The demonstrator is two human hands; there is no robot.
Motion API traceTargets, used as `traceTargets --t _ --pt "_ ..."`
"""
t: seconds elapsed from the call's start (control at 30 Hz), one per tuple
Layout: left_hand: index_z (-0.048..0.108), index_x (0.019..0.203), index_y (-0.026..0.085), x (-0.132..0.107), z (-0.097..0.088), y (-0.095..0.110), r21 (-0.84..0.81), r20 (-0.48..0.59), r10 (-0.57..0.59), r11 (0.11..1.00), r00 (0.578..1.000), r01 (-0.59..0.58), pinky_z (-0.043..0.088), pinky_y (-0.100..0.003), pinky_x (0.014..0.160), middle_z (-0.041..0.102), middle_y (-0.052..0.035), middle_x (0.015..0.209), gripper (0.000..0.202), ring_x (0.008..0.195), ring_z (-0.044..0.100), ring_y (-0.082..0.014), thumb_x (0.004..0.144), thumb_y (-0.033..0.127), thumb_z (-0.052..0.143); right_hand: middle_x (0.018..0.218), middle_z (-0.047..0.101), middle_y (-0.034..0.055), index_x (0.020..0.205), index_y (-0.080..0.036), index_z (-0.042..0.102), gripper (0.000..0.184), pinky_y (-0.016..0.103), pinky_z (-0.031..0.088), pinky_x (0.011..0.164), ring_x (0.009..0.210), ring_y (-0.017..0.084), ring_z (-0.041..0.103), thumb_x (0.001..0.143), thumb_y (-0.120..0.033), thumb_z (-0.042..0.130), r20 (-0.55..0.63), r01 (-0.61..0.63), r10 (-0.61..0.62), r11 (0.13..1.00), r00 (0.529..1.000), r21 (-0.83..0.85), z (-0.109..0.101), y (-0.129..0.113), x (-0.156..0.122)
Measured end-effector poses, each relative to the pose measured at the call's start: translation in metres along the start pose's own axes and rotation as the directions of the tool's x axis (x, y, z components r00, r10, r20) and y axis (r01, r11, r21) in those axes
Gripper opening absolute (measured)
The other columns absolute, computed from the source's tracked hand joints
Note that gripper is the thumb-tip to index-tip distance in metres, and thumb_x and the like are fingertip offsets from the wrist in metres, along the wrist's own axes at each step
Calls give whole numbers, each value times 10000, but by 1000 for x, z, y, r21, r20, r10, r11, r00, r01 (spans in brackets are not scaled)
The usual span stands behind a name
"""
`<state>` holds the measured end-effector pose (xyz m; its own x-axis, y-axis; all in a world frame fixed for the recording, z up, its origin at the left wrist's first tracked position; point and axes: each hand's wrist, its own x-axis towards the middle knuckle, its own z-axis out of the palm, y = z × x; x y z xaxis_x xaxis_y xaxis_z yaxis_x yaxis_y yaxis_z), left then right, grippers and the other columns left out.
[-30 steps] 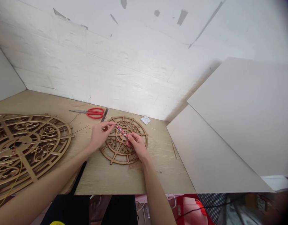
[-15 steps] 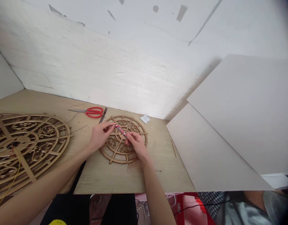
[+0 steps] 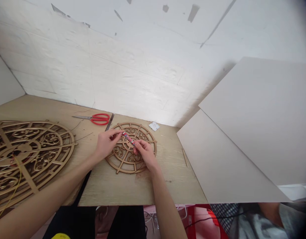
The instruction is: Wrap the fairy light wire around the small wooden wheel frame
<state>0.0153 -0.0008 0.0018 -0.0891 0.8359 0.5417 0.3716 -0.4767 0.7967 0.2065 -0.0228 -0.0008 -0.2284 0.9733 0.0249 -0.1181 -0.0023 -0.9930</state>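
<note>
Between my two hands is a small slim tube point(image 3: 128, 138) with red, white and blue printing, tilted down to the right. My left hand point(image 3: 107, 142) pinches its upper left end. The lower right end sits between the thumb and fingers of my right hand point(image 3: 145, 151). Beneath them a round openwork wooden panel point(image 3: 134, 167) with scroll patterns lies flat on the table. Red-handled scissors point(image 3: 100, 119) rest beyond my left hand, blades pointing left.
A larger round openwork panel point(image 3: 55, 162) with wires across it covers the table's left side. A small white packet point(image 3: 154, 126) lies near the wall, and a thin stick point(image 3: 185, 158) at the right. White boards point(image 3: 217, 159) stand on the right; a person's sleeve point(image 3: 292, 215) shows beyond.
</note>
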Motion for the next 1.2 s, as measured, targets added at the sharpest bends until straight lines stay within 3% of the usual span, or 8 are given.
traceTargets --t 0.37,0.67,0.97,1.2 --pt "777 898 177 0 0 -1 -7 -1 20 1000 1000 -20 480 -249 544 771 -48 833 238 584 606 -136 818 327 611 586 591 -36 811 -195 626 389 252 368 552 532 111 471 740 -566 720 -1 -14 14 1000 1000 2 -1 1 1" --pt "773 912 191 -1 -2 -1 30 21 116 993 993 -117 478 -254 562 732 -40 762 211 578 590 -135 839 282 598 585 585 -39 811 -197 618 383 251 367 556 534 111 472 736 -560 715 -5 -23 23 1000 1000 -8 0 -1 0" --pt "743 873 190 -1 -2 -2 90 81 176 979 981 -183 492 -269 605 734 -63 817 215 622 606 -152 849 310 565 569 566 -43 782 -190 601 382 248 358 551 523 105 457 747 -556 702 -4 -12 12 999 1000 -36 0 0 -1" --pt "643 860 197 -3 0 3 84 209 4 996 978 -22 466 -251 529 674 -12 708 222 527 578 -137 854 409 580 590 566 -37 796 -197 590 383 249 362 552 536 113 477 765 -569 674 6 6 -6 995 1000 -98 1 3 0"
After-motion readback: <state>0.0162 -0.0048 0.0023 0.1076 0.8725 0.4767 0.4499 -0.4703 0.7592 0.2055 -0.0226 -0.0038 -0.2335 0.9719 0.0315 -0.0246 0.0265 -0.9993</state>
